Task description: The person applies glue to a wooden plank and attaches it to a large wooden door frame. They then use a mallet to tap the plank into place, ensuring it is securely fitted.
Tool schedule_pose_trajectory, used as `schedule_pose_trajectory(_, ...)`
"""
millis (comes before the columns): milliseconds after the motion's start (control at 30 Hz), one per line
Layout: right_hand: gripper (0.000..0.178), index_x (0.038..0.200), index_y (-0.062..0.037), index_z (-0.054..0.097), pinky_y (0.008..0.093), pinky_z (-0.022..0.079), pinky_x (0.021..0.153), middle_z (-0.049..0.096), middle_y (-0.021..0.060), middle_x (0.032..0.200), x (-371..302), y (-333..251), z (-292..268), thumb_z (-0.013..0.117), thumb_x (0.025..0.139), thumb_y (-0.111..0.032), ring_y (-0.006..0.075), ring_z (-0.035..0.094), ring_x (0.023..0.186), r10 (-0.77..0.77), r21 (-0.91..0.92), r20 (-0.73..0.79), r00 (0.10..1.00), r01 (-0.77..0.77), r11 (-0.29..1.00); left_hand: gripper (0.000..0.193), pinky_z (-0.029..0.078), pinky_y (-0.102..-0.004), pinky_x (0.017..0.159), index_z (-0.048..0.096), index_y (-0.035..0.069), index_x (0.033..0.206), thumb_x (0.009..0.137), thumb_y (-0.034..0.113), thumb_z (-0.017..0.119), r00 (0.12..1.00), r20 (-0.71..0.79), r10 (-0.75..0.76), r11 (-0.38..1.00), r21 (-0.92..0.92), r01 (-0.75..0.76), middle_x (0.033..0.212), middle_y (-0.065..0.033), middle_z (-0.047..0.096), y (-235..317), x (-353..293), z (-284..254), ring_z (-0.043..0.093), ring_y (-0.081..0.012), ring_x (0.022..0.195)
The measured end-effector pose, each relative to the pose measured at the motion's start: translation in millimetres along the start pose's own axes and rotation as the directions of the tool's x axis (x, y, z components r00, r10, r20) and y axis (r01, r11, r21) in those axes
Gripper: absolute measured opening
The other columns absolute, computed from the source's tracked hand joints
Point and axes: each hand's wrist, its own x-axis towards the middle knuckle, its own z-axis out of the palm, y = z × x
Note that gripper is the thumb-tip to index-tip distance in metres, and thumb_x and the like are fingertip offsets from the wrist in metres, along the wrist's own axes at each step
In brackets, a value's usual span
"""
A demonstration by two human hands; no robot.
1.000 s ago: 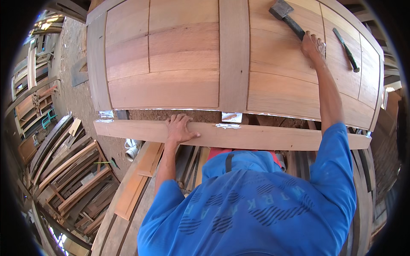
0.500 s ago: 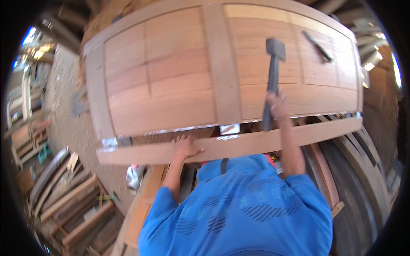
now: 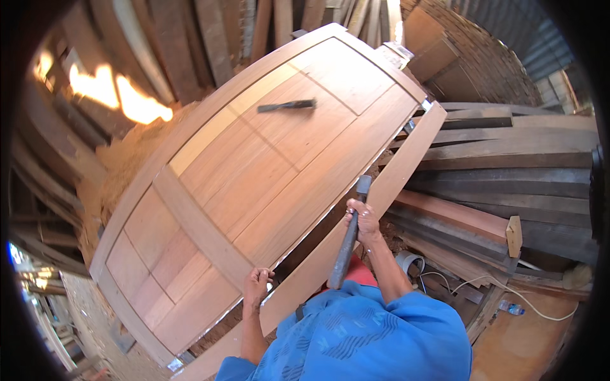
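My right hand grips a hammer with a blocky grey head and a long dark handle. The head is up by the gap and the handle end reaches back toward my blue shirt. My left hand is closed, its fingers curled at the near edge of a wooden panel door, by the end of the cross rail; what they hold, if anything, is hidden. A long loose board lies along that edge, apart from the door by a narrow gap. White patches show along the joint.
A dark chisel-like tool rests on the door. Stacked timber fills the right side, and planks stand behind, near a sawdust heap. At the lower right are a white cable and a plastic bottle.
My view has turned toward the right. The hammer has come down closer to my body. My left hand has left the loose board and now sits curled at the door's edge.
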Motion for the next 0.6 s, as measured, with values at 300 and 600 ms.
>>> schedule_pose_trajectory(300,0.012,0.094,-0.0080,0.063,0.0263,0.054,0.055,0.068,0.0020,0.084,58,-132,-175,0.069,0.085,-0.013,0.0085,0.061,0.062,-0.173,0.026,-0.275,0.946,0.187,0.982,0.024,0.051,-0.0258,0.059,0.058,0.001,0.109,0.098,0.022,0.061,0.968,0.025,-0.250,0.964,-0.084,0.251,0.086,-0.0110,0.067,40,24,148,0.061,-0.0116,0.067)
schedule_pose_trajectory(600,0.016,0.082,-0.0132,0.058,0.0241,0.048,0.052,0.057,-0.0038,0.070,121,-179,-218,0.063,0.092,-0.024,0.0058,0.055,0.057,-0.057,0.234,-0.310,0.949,0.134,0.963,0.033,0.053,-0.0285,0.063,0.050,0.005,0.120,0.099,0.029,0.059,0.941,-0.113,-0.318,0.878,-0.411,0.247,0.094,-0.0098,0.064,103,47,186,0.062,-0.0137,0.071)
